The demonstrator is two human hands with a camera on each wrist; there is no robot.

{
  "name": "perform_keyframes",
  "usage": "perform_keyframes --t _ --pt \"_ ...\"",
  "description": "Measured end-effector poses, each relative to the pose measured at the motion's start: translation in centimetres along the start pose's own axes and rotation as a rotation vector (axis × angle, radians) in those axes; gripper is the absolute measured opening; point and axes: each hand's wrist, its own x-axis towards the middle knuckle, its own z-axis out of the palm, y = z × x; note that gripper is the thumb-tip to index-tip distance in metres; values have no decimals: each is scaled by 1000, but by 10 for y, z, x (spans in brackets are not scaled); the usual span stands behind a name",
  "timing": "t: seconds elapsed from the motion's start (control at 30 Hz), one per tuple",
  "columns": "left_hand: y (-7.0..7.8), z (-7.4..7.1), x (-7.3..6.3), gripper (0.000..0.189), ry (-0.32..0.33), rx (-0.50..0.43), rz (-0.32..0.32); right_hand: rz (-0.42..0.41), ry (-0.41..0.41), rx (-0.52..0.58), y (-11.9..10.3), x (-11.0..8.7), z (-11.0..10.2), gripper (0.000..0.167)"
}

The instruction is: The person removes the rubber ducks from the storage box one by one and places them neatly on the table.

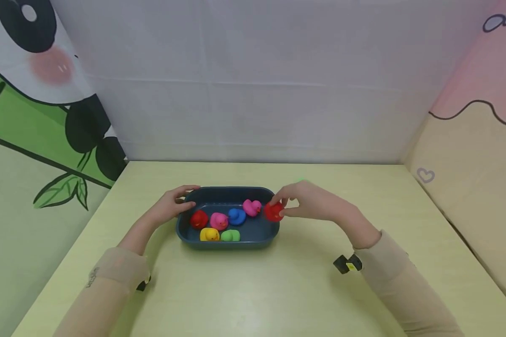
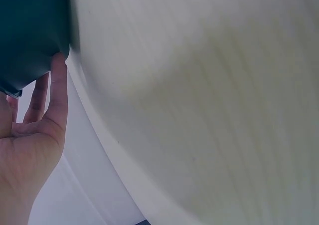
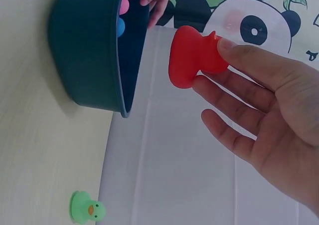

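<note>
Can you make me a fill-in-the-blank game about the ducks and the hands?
The duck pinched by the right hand is ____.
The hand holding the tub is the person's ____ hand.
Inside the tub are ____ pink ducks.
The lone duck on the table outside the tub is ____.

Missing words: red; left; two; green
</note>
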Motion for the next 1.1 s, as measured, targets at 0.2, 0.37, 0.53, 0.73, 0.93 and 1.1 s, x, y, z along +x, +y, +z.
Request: perform_keyframes --t 0.2,0.37,0.53,0.73,0.93,1.1 --pt "-1 0 0 53 0 12 -6 -4 41 -8 10 -12 -11 28" --pt "-1 0 -1 52 0 9 0 10 73 -5 20 -22 -19 28" --pt "-2 0 -2 52 5 10 3 3 119 -6 32 -31 -25 29" --pt "-3 0 -1 51 11 13 6 28 151 -2 43 -39 -28 29" --pt "-2 0 -2 51 9 8 9 38 165 -17 58 -43 -29 30" --pt "-1 0 -2 51 9 11 15 63 162 -10 75 -47 -27 32"
